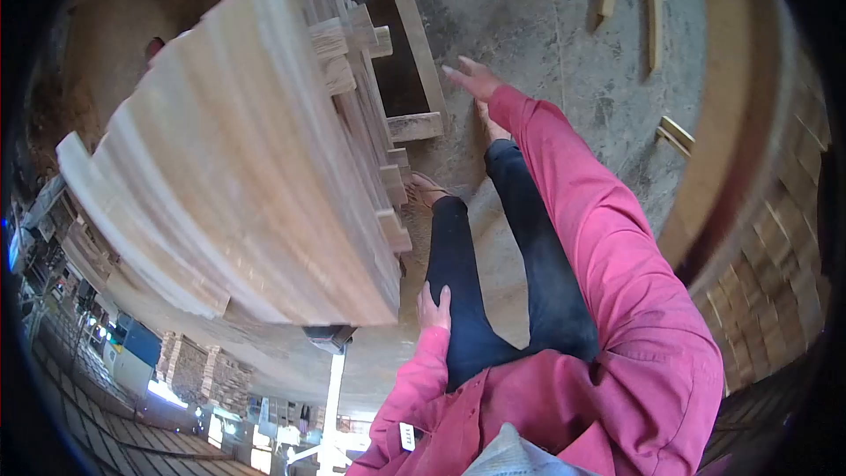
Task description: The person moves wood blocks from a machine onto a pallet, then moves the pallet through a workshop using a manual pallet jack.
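My right hand [474,79] reaches forward over the concrete floor with its fingers apart and nothing in them. It is close to a wooden beam [416,44] lying beside the stack, with a gap between them. My left hand [434,307] lies against my left thigh, fingers stretched out, holding nothing. To my left rises a large stack of pale wooden planks [229,159]. Short wooden blocks [394,183] stick out from the side of the stack facing me.
Loose wooden strips [653,9] lie on the concrete floor [573,79] ahead to the right, and a small wood piece [677,135] is nearer. Stacked wood [767,291] stands along my right side. A short beam [415,127] juts out near my feet.
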A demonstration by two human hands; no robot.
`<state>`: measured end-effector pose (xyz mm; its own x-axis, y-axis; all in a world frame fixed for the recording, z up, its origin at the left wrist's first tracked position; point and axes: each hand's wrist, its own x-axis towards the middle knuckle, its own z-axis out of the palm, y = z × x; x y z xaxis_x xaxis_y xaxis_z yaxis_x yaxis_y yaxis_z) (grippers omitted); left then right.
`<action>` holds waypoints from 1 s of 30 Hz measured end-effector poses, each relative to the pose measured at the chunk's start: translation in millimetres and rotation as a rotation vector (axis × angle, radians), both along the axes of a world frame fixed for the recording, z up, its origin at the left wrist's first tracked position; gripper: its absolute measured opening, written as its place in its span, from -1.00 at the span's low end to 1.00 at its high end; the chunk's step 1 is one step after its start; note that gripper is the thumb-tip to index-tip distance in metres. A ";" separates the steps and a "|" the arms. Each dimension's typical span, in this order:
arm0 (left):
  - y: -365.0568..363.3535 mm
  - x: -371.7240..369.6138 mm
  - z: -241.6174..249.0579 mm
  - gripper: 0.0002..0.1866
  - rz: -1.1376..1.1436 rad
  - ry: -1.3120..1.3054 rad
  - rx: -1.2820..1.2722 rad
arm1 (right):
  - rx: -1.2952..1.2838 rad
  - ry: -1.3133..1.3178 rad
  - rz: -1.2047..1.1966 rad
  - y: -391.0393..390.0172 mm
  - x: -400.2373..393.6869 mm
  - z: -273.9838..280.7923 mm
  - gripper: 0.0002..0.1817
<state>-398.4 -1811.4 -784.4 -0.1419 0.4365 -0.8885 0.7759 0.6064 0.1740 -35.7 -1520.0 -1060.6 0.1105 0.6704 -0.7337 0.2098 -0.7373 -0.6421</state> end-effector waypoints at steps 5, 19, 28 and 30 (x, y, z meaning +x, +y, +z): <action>7.0 6.1 -8.7 -0.34 -0.181 0.168 0.076 | 0.016 0.144 -0.031 43.4 -10.3 -84.7 0.11; 39.8 6.5 -17.9 -0.43 -0.176 0.198 0.090 | 0.181 0.222 -0.077 61.4 -49.5 -141.0 -0.30; 39.0 4.7 -20.9 -0.43 -0.166 0.202 0.115 | 0.252 0.193 -0.069 51.7 -118.2 -153.9 -0.38; 38.9 6.9 -21.7 -0.43 -0.151 0.204 0.130 | 0.249 0.155 -0.061 52.8 -121.4 -154.9 -0.38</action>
<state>-391.5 -1772.5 -806.1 -0.2364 0.5747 -0.7835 0.8826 0.4642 0.0741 -157.1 -1467.1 -1215.5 0.0555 0.8274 -0.5589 0.0554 -0.5615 -0.8256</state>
